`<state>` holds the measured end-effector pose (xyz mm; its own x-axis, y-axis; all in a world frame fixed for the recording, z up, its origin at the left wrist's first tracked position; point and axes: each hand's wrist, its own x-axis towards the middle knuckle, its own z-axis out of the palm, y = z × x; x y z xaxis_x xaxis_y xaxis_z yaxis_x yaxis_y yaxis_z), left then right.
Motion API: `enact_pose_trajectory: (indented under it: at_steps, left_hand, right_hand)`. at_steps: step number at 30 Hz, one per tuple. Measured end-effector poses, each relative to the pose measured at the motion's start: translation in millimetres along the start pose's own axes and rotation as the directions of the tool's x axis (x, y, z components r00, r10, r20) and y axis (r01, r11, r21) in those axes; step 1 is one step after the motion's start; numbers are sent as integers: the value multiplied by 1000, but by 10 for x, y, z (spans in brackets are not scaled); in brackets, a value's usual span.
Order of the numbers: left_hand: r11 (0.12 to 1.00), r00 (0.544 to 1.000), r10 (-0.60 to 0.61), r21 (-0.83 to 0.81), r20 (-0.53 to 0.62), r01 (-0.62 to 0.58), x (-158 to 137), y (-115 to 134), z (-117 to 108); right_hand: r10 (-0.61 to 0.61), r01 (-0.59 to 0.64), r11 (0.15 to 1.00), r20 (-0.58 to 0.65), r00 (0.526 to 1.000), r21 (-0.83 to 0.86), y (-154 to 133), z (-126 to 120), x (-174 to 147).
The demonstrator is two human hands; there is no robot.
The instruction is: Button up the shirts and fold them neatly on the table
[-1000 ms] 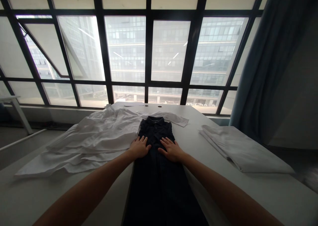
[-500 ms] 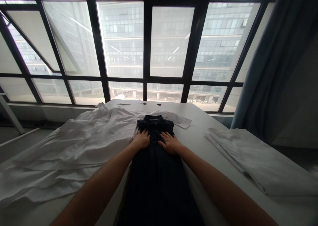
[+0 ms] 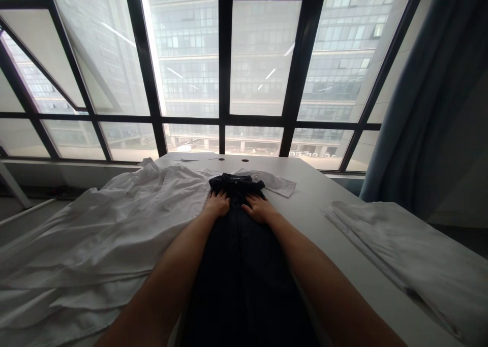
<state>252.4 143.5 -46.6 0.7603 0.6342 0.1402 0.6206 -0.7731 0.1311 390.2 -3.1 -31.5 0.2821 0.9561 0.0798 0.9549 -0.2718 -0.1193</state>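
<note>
A dark collared shirt [image 3: 244,265] lies lengthwise before me, its collar end [image 3: 236,180] at the far side and its body running down to the bottom of the view. My left hand [image 3: 218,203] rests flat on the left part just below the collar, fingers stretched forward. On the right part, my right hand [image 3: 258,208] also lies flat, fingers apart and partly under a dark fold. Neither hand grips the cloth. The fabric near the collar is bunched up around the fingertips.
White crumpled garments [image 3: 125,225] spread over the left of the white table [image 3: 316,194], with a white sleeve [image 3: 282,183] showing behind the collar. A folded white cloth [image 3: 412,250] lies at right. Beyond are windows and a blue curtain [image 3: 404,123].
Both hands have slid slightly forward toward the collar, and the fabric there has bunched up more. The camera view has shifted a little closer.
</note>
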Motion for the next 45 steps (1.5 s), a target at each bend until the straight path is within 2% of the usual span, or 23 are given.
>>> enact_pose_trajectory:
  at_steps: [4,7,11,16,22,26,31,37,42,45]
  left_hand:
    - [997,999,41,57,33,-43,-396,132,-124]
    - [979,979,191,54,76,-196,-854,248,-164]
    - [922,915,388,-35,109,-387,-1523,328,-201]
    - [846,834,534,-97,137,-525,-2226,288,-374]
    - [814,800,579,-150,157,-561,-2823,322,-588]
    - [822,817,565,-160,115,-546,-3024,464,-697]
    - [850,858,513,-125,-21,-512,-3113,639,-773]
    - [878,877,479,1,-42,-479,-3154,673,-801]
    - [920,921,390,47,-20,-388,-3162,789,-804]
    - [912,919,393,128,3,-390,-3160,874,-781]
  right_hand:
    - [71,-72,996,-23,997,-55,-185,-37,-256]
    - [57,-58,998,64,996,6,-362,-21,-579]
    - [-46,39,997,108,993,67,-559,-20,-1119]
    - [-196,193,980,71,978,47,-641,-126,-1735]
    - [-227,226,974,-55,972,-13,-695,-181,-2171]
    - [-292,300,953,-142,946,39,-830,-269,-2377]
    - [-367,379,915,-108,924,136,-1001,-424,-2595]
    - [-257,263,962,-77,963,69,-1113,-494,-2703]
    - [-125,131,991,-133,983,38,-1140,-563,-2707]
    - [-77,85,996,-173,982,40,-1141,-610,-2714]
